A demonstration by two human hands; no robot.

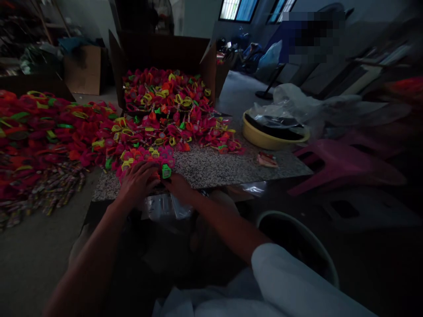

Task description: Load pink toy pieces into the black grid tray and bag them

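Observation:
Pink, yellow and orange toy watches (145, 155) stand in a tight cluster at the near edge of the speckled stone table (211, 166). My left hand (139, 178) lies over the near left part of this cluster, palm down; what is under its fingers is hidden. My right hand (180, 187) is at the cluster's near right corner, its fingertips closed against a green toy watch (166, 171). Clear plastic bags (165, 207) lie just below the hands at the table's edge.
A cardboard box (165, 48) of toys stands behind a loose heap (185, 127). More toys (42, 132) pile up at left. A yellow basin (264, 138), a pink stool (343, 163) and a round bin (317, 237) are at right.

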